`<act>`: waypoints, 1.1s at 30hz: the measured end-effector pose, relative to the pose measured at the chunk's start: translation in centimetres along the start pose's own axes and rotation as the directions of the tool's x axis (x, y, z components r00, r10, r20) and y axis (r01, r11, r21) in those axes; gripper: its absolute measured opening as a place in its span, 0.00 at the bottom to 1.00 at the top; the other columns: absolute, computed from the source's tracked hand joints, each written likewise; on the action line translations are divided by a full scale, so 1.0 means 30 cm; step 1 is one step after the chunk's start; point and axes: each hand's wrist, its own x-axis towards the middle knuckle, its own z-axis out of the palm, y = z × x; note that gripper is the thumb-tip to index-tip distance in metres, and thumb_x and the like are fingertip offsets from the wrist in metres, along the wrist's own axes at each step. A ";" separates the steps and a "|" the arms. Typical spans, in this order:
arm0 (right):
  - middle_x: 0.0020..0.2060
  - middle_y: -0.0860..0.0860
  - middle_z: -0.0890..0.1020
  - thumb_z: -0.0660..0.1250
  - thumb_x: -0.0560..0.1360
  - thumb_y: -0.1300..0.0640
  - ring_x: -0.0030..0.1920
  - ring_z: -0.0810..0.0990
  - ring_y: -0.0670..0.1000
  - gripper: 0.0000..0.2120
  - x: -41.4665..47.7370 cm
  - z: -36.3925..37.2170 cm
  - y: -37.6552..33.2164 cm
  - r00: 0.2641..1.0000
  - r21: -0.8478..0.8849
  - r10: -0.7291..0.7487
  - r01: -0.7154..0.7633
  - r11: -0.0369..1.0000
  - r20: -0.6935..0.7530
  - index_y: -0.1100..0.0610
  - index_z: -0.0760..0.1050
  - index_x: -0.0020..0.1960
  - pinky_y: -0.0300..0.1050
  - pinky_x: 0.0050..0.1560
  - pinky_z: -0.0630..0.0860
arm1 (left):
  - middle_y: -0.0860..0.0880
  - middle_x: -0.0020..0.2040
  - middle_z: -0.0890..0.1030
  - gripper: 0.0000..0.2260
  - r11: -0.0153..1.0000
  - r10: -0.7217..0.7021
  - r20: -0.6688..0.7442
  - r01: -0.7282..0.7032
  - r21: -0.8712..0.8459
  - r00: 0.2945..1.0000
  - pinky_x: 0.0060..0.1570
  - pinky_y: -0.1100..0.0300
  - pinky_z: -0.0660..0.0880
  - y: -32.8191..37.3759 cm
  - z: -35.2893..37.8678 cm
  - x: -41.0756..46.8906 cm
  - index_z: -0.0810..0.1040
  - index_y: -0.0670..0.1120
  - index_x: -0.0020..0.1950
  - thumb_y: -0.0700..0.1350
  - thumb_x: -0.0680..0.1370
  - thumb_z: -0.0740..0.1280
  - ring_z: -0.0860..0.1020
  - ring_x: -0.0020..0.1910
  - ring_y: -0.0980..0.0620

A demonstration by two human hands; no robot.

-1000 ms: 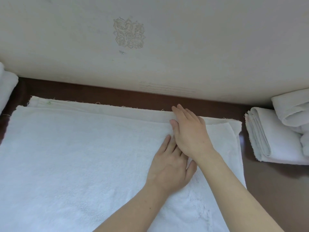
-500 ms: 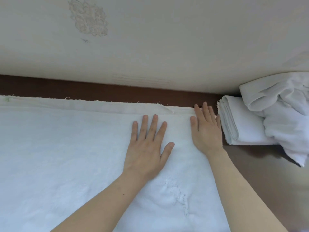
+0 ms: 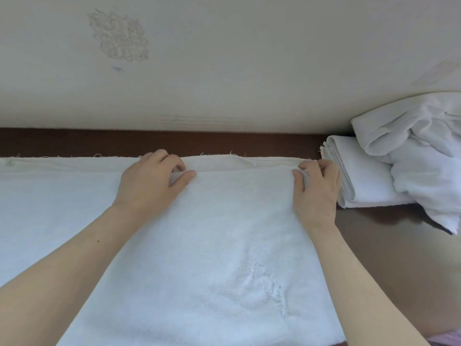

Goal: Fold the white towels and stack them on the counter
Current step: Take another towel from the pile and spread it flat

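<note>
Your left hand sits on the far edge of the spread towel, fingers curled and thumb pressed in, pinching the top layer near the middle of that edge. Your right hand is well apart from it, clamped on the same edge at the far right corner. The towel lies flat on the counter, running out of view past your left forearm and toward you beneath both arms.

The risk, as I judge it: your left hand grips mid-edge, so the long stretch beyond it to the left is unheld. Lift now and that side may drag or sag, giving a crooked fold. The far edge shows two layers slightly offset; pinch only the top one and the lower may stay behind. Just beside your right hand lies a folded towel, touching or nearly so; a wide sweep could knock it askew.

Count: one spread towel, one folded towel, and one crumpled heap resting on the folded one, number of pieces unclear.
</note>
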 end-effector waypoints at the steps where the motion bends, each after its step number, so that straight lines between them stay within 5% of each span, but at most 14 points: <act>1: 0.51 0.61 0.72 0.67 0.79 0.61 0.52 0.71 0.61 0.06 0.001 -0.002 0.000 1.000 0.013 0.013 -0.013 1.000 -0.015 0.63 0.77 0.52 0.50 0.55 0.69 | 0.55 0.40 0.74 0.17 1.000 -0.003 0.009 0.003 0.007 1.000 0.35 0.58 0.69 -0.001 -0.003 0.006 0.78 0.53 0.43 0.64 0.78 0.61 0.73 0.38 0.50; 9: 0.49 0.48 0.73 0.61 0.82 0.59 0.48 0.70 0.47 0.03 0.005 -0.053 0.013 0.979 0.237 0.152 -0.181 0.954 0.138 0.57 0.71 0.55 0.33 0.49 0.66 | 0.54 0.21 0.68 0.30 0.998 0.008 0.022 -0.009 0.056 1.000 0.28 0.62 0.58 -0.008 -0.050 0.041 0.66 0.52 0.31 0.77 0.73 0.49 0.71 0.25 0.55; 12: 0.44 0.44 0.75 0.60 0.82 0.57 0.44 0.73 0.39 0.01 0.017 -0.074 0.021 0.969 0.308 0.189 -0.231 0.923 0.161 0.51 0.68 0.53 0.25 0.44 0.66 | 0.53 0.22 0.70 0.32 0.998 0.014 0.020 -0.016 0.063 1.000 0.29 0.60 0.59 -0.001 -0.058 0.058 0.68 0.52 0.33 0.78 0.69 0.45 0.73 0.26 0.52; 16: 0.43 0.44 0.73 0.60 0.82 0.59 0.42 0.69 0.42 0.05 0.033 -0.089 0.019 0.983 0.267 0.137 -0.166 0.949 0.126 0.50 0.66 0.52 0.22 0.44 0.63 | 0.52 0.23 0.71 0.34 0.998 0.046 0.019 -0.046 0.051 0.999 0.29 0.60 0.58 -0.003 -0.058 0.063 0.68 0.51 0.32 0.80 0.68 0.42 0.72 0.26 0.52; 24: 0.48 0.52 0.70 0.62 0.79 0.70 0.45 0.67 0.45 0.04 -0.002 -0.098 0.004 1.000 0.217 0.013 -0.010 0.976 -0.013 0.64 0.71 0.52 0.23 0.52 0.62 | 0.51 0.22 0.67 0.33 0.963 0.269 -0.226 -0.261 0.066 0.936 0.26 0.65 0.57 -0.011 -0.046 0.029 0.70 0.45 0.33 0.72 0.78 0.48 0.67 0.21 0.48; 29: 0.55 0.49 0.69 0.60 0.79 0.67 0.55 0.70 0.43 0.06 -0.119 -0.117 -0.004 0.988 0.301 -0.074 0.112 0.947 -0.137 0.58 0.68 0.52 0.33 0.55 0.70 | 0.51 0.25 0.65 0.31 0.933 0.347 -0.376 -0.356 0.047 0.859 0.27 0.63 0.59 -0.036 -0.041 -0.010 0.72 0.43 0.33 0.67 0.80 0.53 0.66 0.23 0.49; 33: 0.55 0.49 0.71 0.63 0.77 0.71 0.55 0.73 0.44 0.13 -0.184 -0.127 0.026 0.994 0.341 -0.002 0.040 0.939 -0.111 0.55 0.68 0.54 0.31 0.56 0.72 | 0.51 0.24 0.66 0.31 0.930 0.354 -0.376 -0.364 0.046 0.857 0.26 0.62 0.58 -0.041 -0.036 -0.029 0.71 0.43 0.31 0.65 0.82 0.52 0.67 0.22 0.48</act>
